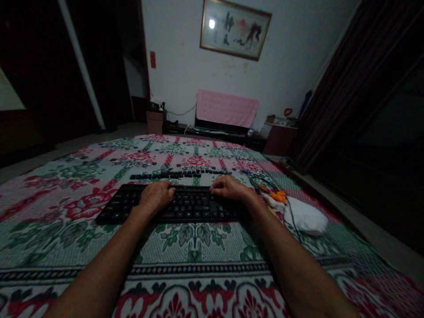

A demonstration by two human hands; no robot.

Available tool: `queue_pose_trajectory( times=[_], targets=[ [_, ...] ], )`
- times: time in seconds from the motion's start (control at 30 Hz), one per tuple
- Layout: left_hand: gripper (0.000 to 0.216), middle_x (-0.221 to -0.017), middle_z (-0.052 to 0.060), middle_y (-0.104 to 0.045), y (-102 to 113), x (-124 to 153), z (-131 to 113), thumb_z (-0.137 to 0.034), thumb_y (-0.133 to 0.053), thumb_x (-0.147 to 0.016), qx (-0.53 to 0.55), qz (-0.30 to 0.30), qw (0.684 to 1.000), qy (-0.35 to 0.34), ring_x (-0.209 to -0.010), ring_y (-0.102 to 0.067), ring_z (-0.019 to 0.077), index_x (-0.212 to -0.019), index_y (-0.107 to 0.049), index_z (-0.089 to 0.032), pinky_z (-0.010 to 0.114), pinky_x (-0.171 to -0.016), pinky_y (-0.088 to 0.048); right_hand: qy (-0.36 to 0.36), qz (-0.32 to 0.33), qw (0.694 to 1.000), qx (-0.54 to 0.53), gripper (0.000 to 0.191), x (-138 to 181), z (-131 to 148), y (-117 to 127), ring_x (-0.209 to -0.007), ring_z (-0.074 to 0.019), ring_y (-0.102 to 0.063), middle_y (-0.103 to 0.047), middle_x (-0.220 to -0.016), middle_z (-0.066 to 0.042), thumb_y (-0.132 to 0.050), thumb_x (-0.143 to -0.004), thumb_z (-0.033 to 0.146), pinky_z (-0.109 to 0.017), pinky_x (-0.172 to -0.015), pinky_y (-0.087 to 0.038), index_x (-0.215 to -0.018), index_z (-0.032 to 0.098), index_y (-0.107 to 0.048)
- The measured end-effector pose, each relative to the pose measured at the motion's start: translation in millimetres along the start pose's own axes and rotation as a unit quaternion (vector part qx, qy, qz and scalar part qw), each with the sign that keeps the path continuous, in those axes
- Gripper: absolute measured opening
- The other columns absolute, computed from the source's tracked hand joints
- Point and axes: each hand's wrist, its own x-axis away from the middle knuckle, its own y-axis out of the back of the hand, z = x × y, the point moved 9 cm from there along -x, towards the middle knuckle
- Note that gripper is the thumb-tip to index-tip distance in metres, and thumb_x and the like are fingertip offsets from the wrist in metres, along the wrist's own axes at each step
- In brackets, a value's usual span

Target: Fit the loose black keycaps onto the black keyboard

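One wall (175,26) stands at the back, and one patterned cover (195,249) spreads across the foreground. One dark curtain (351,75) hangs at the right. On the wall is one framed picture (236,28), with one pink towel (227,108) draped below it. Two small cabinets flank the towel, one at the left (154,121), one at the right (280,138).

One black keyboard (195,207) lies flat on the cover, crosswise before the person, partly hidden by two bare forearms. One white bundle (306,216) lies to its right.

Two hands are at the keyboard. The left hand (157,194) rests on it left of the middle, fingers curled, thumb pointing right. The right hand (228,187) is at its far edge, right of the middle, fingertips drawn together; whether either hand grips anything, I cannot tell.

Beside the bundle are one orange item (278,195) and dark cord (293,218), its strands too tangled to count. One red strip (153,59) is on the wall. Beyond the keyboard, small black pieces (165,175) lie in two staggered rows, too small to count surely.
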Motion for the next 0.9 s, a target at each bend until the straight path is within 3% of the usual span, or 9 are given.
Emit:
queue_pose_trajectory(
  times=[0.3,0.5,0.8,0.9],
  targets=[
    [0.044,-0.101,0.010,-0.064,-0.4,-0.2,0.4,-0.041,-0.030,-0.079,0.001,0.007,1.000,0.007,-0.095,-0.057,0.0244,-0.104,-0.059,-0.019,0.034,-0.080,-0.041,-0.027,0.002,1.000,0.004,0.025,1.1,-1.8,-0.8,-0.069,-0.0116,-0.058,-0.066,-0.078,-0.002,-0.055,-0.066,0.014,-0.019,-0.062,-0.041,-0.088,0.013,-0.067],
    [0.045,-0.098,0.011,-0.064,-1.8,-0.9,0.4,-0.041,-0.029,-0.079,-0.005,0.003,1.000,0.002,-0.093,-0.058,0.0250,-0.101,-0.060,-0.019,0.034,-0.078,-0.042,0.000,0.000,1.000,0.019,0.022,-0.2,-0.9,0.7,-0.074,-0.0121,-0.057,-0.065,-0.080,-0.004,-0.054,-0.069,0.017,-0.019,-0.065,-0.041,-0.085,0.013,-0.069],
    [0.045,-0.099,0.011,-0.064,-0.9,-0.9,-0.5,-0.041,-0.029,-0.078,0.001,0.001,1.000,-0.003,-0.094,-0.057,0.0252,-0.102,-0.060,-0.018,0.034,-0.080,-0.041,-0.017,-0.015,0.999,0.036,0.019,-1.8,-5.6,0.3,-0.064,-0.0101,-0.053,-0.063,-0.071,-0.002,-0.054,-0.071,0.020,-0.018,-0.058,-0.036,-0.079,0.011,-0.068],
    [0.045,-0.100,0.011,-0.064,-1.4,-0.6,0.2,-0.041,-0.030,-0.078,0.005,0.003,1.000,0.001,-0.094,-0.057,0.0252,-0.102,-0.060,-0.019,0.035,-0.080,-0.041,0.006,-0.017,0.999,0.044,0.020,-2.3,-3.9,0.0,-0.064,-0.0099,-0.051,-0.062,-0.072,-0.003,-0.051,-0.073,0.022,-0.019,-0.059,-0.035,-0.078,0.010,-0.067]
  ],
)
